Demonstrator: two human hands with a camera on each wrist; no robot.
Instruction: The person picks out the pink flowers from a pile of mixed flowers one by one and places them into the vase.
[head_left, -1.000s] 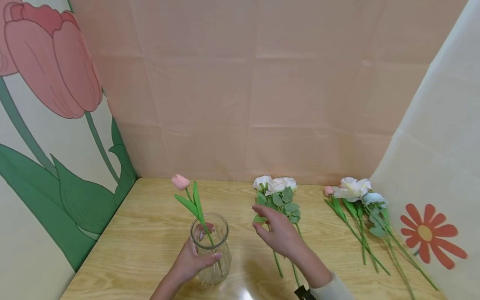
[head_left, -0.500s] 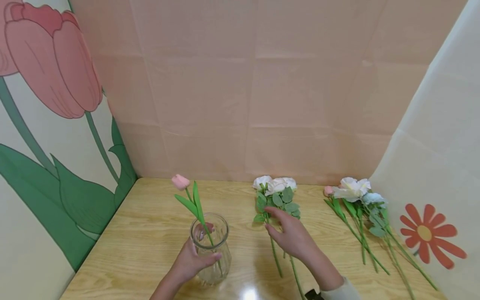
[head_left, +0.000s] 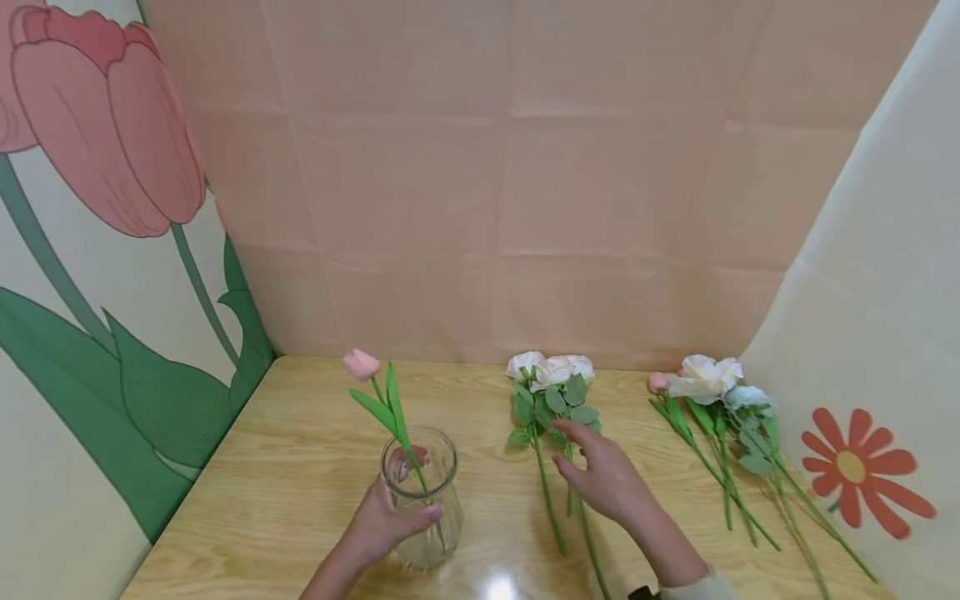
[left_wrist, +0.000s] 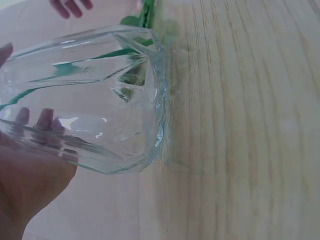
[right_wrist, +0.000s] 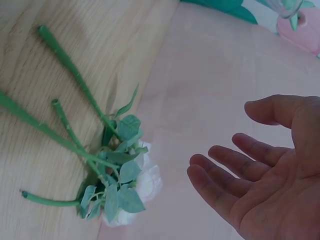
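Observation:
My left hand (head_left: 384, 523) grips the side of a clear glass vase (head_left: 444, 533), its thumb across the front and fingers behind. One pink tulip (head_left: 362, 365) leans leftward in the vase, its stem inside the glass. In the left wrist view the vase (left_wrist: 95, 100) shows its faceted base, with the palm (left_wrist: 35, 175) beside it. My right hand (head_left: 615, 483) hovers over the stems of the white roses (head_left: 553, 372), fingers spread and holding nothing. In the right wrist view the hand (right_wrist: 265, 175) is beside the roses (right_wrist: 149, 184), apart from them.
At the right of the wooden table (head_left: 300, 467) lie a pink tulip (head_left: 657, 382), a large white flower (head_left: 705, 379) and a pale blue flower (head_left: 750, 398), their stems crossing. A pinkish cloth (head_left: 495, 183) hangs behind, with printed flower panels at both sides.
My right hand has moved right and slightly toward the near edge, from beside the leftmost rose stem to over the others. My left hand, the vase and its tulip stay in place.

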